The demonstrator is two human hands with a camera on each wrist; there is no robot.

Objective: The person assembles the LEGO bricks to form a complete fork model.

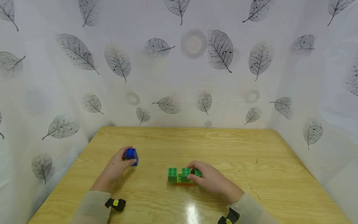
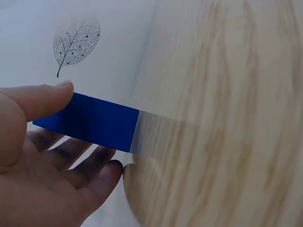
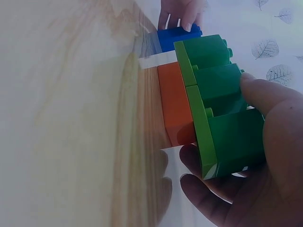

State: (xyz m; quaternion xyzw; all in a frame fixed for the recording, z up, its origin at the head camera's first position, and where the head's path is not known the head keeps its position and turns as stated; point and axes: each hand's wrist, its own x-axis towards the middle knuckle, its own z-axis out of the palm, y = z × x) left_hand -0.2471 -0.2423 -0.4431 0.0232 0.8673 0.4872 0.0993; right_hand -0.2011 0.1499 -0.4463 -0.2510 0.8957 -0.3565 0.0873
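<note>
My left hand [image 1: 116, 166] holds a tall blue toy brick [image 1: 132, 156] with studs on top, thumb on one side and fingers on the other. In the left wrist view the lower end of the blue brick [image 2: 102, 120] meets its reflection on the table. My right hand [image 1: 211, 179] grips the right part of a toy brick build [image 1: 172, 175]. Three dark green bricks [image 3: 227, 85] sit in a row on light green plates [image 3: 199, 127], with an orange brick [image 3: 175, 104] underneath against the tabletop. The right thumb touches the middle green brick; the other fingers are partly hidden.
Both hands work over a glossy wooden table [image 1: 237, 143] with rounded far corners. A white curtain [image 1: 181, 77] with a leaf print surrounds its back and sides. Black straps [image 1: 115, 203] with yellow marks are on both wrists.
</note>
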